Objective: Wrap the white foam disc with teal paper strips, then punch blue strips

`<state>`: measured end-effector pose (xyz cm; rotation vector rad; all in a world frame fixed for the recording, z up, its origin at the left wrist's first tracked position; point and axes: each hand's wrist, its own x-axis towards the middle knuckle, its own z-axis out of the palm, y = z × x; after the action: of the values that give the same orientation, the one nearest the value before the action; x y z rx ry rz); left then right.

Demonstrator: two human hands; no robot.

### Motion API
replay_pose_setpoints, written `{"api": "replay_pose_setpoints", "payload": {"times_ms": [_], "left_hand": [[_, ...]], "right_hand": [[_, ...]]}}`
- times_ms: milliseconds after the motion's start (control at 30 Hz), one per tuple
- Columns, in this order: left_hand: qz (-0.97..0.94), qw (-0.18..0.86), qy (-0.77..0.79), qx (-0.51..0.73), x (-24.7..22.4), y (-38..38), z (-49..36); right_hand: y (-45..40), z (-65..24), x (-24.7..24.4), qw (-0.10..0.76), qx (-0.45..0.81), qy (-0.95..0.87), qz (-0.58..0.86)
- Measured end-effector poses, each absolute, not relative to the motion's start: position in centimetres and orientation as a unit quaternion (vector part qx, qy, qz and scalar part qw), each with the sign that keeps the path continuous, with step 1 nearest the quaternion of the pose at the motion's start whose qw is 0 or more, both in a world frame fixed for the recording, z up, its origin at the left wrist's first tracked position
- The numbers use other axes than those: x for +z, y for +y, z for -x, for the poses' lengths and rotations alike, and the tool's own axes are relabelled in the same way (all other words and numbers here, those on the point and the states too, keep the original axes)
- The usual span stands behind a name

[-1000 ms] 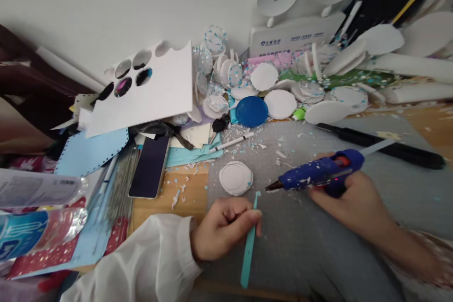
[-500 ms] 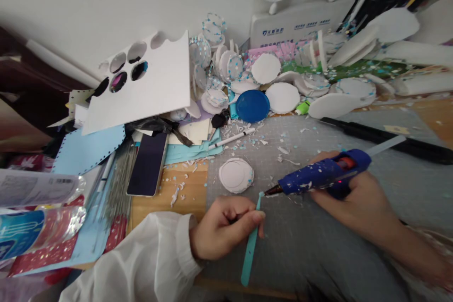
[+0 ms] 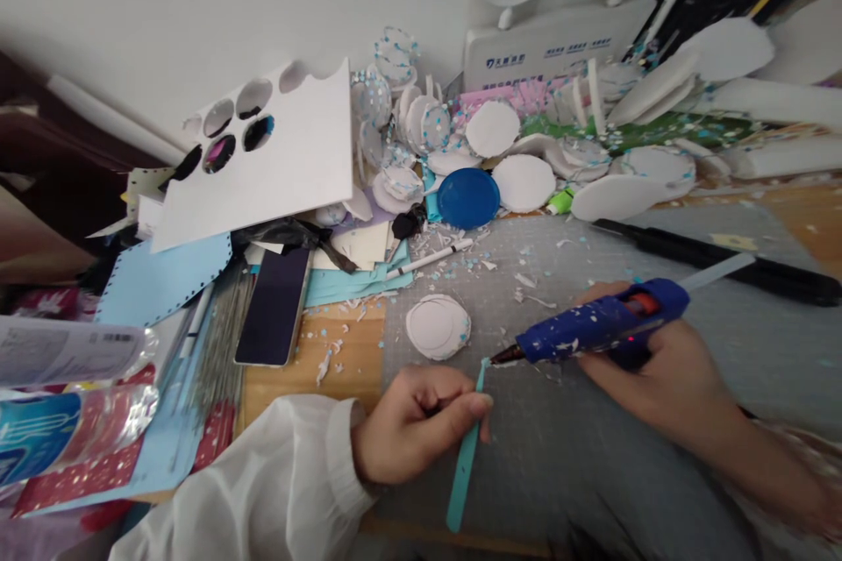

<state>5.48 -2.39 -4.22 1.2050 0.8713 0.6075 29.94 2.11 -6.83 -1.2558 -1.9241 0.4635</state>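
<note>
Between the thumb and fingers of my left hand (image 3: 427, 425) is a narrow teal strip (image 3: 464, 478), its long end slanting down toward me. My right hand (image 3: 658, 386) is wrapped round a blue glue gun (image 3: 592, 324) speckled with white bits; a small red light glows on its side and a clear glue stick (image 3: 720, 270) sticks out of its back. The gun's dark nozzle meets or nearly meets the strip's upper tip; I cannot tell if they touch. Just beyond my left hand, a round white disc (image 3: 438, 326) with blue specks on its edge lies on the grey cutting mat (image 3: 545, 465).
Paper scraps litter the mat. Behind it stand heaped white foam discs (image 3: 493, 129) and a blue round lid (image 3: 468, 197). A black utility knife (image 3: 724, 263) lies at the right. To the left are a phone (image 3: 273, 307), a foam board with holes (image 3: 296, 162) and a plastic bottle (image 3: 72, 421).
Almost nothing differs. Both hands, the strip and the glue gun keep their places; the whole view has shifted very slightly.
</note>
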Motion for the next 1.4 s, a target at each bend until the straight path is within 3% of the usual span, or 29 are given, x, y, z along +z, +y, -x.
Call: {"api": "replay_pose_setpoints", "payload": {"times_ms": [1400], "left_hand": [[-0.552,0.684,0.396,0.264,-4.03,-2.21,-5.42]], "right_hand": [[2.10,-30.15,-6.93,0.389,0.136,-0.763,0.498]]}}
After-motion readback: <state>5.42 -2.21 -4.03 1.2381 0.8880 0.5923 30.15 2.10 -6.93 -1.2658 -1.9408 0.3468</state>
